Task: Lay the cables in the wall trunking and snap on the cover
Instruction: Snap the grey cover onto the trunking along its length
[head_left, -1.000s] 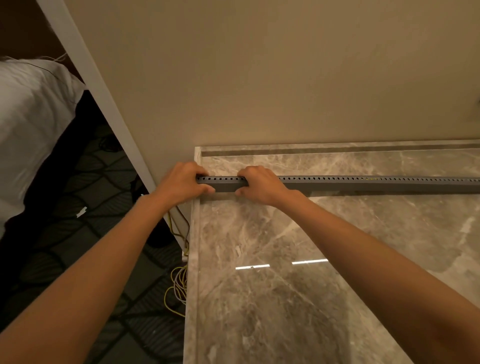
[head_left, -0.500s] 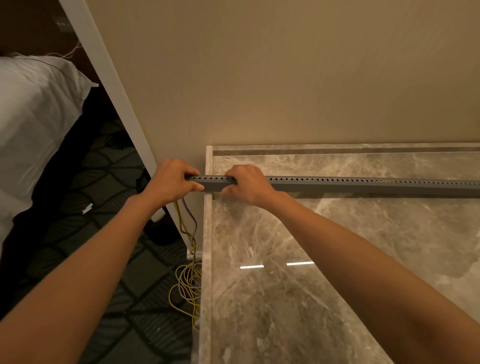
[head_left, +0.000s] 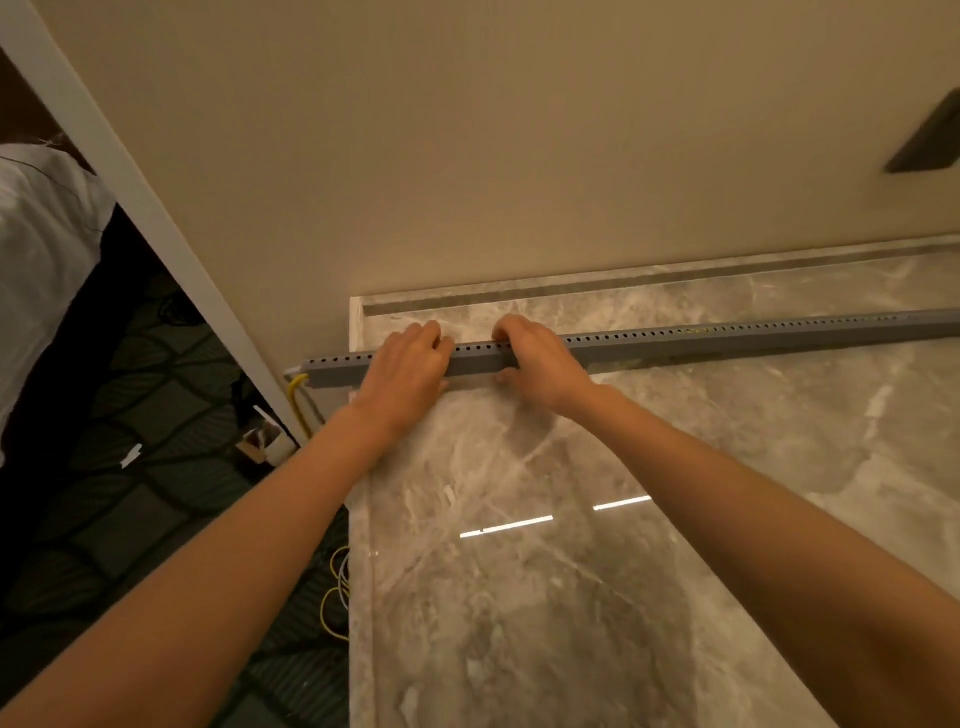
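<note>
Polished marble countertop (head_left: 623, 597) against a beige wall (head_left: 467, 156); patterned dark floor to the left.

Item: grey perforated trunking (head_left: 727, 340), lying flat along the counter near the wall, left end overhanging the counter edge. Left hand (head_left: 405, 371): fingers curled over the top of the trunking, gripping it. Right hand (head_left: 540, 358): likewise closed round it, just beside the left. Yellow cable (head_left: 297, 395): emerges at the trunking's left end, drops floorward; further loops lie below.

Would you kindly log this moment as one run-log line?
both hands gripping trunking | left hand | right hand | grey trunking on marble top, end overhanging | yellow cable exits end
</note>
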